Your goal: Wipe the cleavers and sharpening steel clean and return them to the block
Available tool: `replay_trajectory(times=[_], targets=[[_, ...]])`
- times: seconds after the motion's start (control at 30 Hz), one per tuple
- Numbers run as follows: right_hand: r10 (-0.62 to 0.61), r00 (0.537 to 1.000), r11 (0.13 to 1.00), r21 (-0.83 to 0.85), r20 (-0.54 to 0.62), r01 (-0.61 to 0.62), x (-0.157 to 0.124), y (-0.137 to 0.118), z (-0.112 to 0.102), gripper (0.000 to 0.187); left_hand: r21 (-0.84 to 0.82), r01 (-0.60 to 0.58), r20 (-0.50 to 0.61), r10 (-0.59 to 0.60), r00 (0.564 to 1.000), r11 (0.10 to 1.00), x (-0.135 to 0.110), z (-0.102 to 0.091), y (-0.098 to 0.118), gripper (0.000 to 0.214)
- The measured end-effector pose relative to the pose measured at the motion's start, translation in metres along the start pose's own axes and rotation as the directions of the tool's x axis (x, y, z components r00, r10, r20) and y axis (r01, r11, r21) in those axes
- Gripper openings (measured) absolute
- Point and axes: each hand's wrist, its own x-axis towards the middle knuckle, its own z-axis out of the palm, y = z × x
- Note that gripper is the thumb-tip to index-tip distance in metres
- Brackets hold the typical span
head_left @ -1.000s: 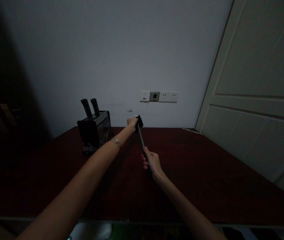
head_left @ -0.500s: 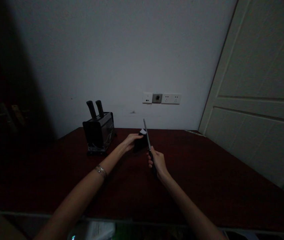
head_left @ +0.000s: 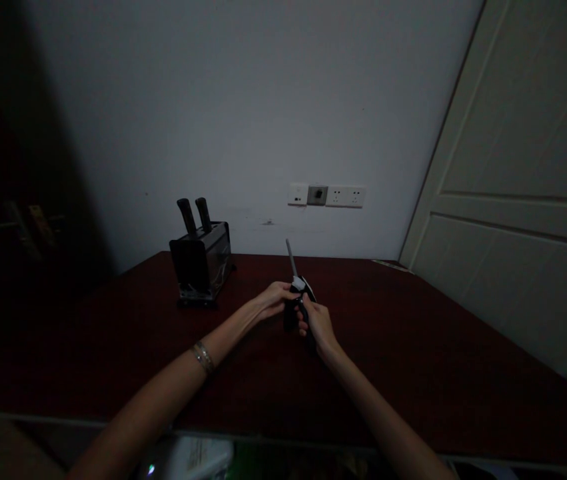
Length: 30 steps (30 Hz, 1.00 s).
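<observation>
My right hand [head_left: 319, 325] is wrapped around the black handle of a sharpening steel [head_left: 290, 255], whose thin grey rod points up and away. My left hand [head_left: 274, 297] pinches a black, soft-looking piece with a pale patch [head_left: 298, 284], probably a cloth, though the dim light leaves its kind unsure. This piece is around or against the lower part of the rod, just above the handle. Both hands are close together over the table, the fingers of the left near the right thumb.
A dark reddish-brown table [head_left: 393, 360] stretches to the wall. At back left stands a black and silver knife block [head_left: 200, 263] with two black-handled tools. Sockets [head_left: 327, 195] sit on the wall, and a pale door [head_left: 523, 220] borders the right side.
My left hand has moved down and right, bringing the black piece from beside the rod's middle to its base near the handle. The right hand has barely moved.
</observation>
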Motion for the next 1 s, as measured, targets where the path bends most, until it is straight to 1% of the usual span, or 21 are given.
replay_trajectory(times=[0.07, 0.13, 0.27, 0.37, 0.43, 0.6, 0.7, 0.77, 0.9, 1.0], targets=[[-0.012, 1.0, 1.0, -0.007, -0.008, 0.012, 0.0, 0.001, 0.0, 0.048, 0.027, -0.023, -0.035, 0.024, 0.999, 0.999, 0.002, 0.004, 0.0, 0.017], [-0.032, 0.999, 0.999, -0.017, -0.027, 0.031, 0.0, 0.001, 0.0, 0.048, 0.077, -0.043, -0.107, 0.051, 0.993, 0.996, 0.004, 0.01, 0.0, 0.012], [-0.079, 0.995, 0.996, -0.043, -0.053, 0.077, 0.001, 0.001, -0.001, 0.046, 0.18, -0.021, -0.279, 0.071, 0.958, 0.983, 0.011, 0.022, 0.002, 0.008], [-0.094, 0.992, 0.993, -0.081, -0.087, 0.087, 0.002, 0.002, -0.002, 0.047, 0.189, -0.007, -0.353, 0.074, 0.933, 0.982, 0.018, 0.026, 0.006, 0.01], [-0.097, 0.99, 0.992, -0.087, -0.1, 0.088, 0.003, 0.002, -0.002, 0.047, 0.201, -0.006, -0.393, 0.087, 0.915, 0.98, 0.025, 0.025, 0.01, 0.01], [-0.091, 0.992, 0.995, -0.051, -0.091, 0.086, 0.003, 0.003, -0.001, 0.047, 0.241, -0.048, -0.47, 0.16, 0.868, 0.969, 0.047, 0.014, 0.028, 0.012], [-0.079, 0.995, 0.996, -0.037, -0.064, 0.077, 0.001, 0.004, 0.0, 0.047, 0.236, -0.052, -0.522, 0.172, 0.835, 0.97, 0.059, 0.003, 0.042, 0.01], [-0.073, 0.996, 0.997, -0.034, -0.045, 0.072, 0.0, 0.004, 0.001, 0.046, 0.219, -0.05, -0.555, 0.167, 0.815, 0.974, 0.067, -0.004, 0.051, 0.004], [-0.042, 0.999, 0.998, -0.037, -0.024, 0.041, -0.002, 0.004, 0.002, 0.044, 0.152, -0.074, -0.602, 0.152, 0.784, 0.985, 0.079, -0.017, 0.066, 0.03], [-0.028, 1.0, 0.999, -0.038, -0.014, 0.027, -0.003, 0.004, 0.002, 0.043, 0.102, -0.111, -0.637, 0.151, 0.756, 0.989, 0.087, -0.024, 0.073, 0.033]])
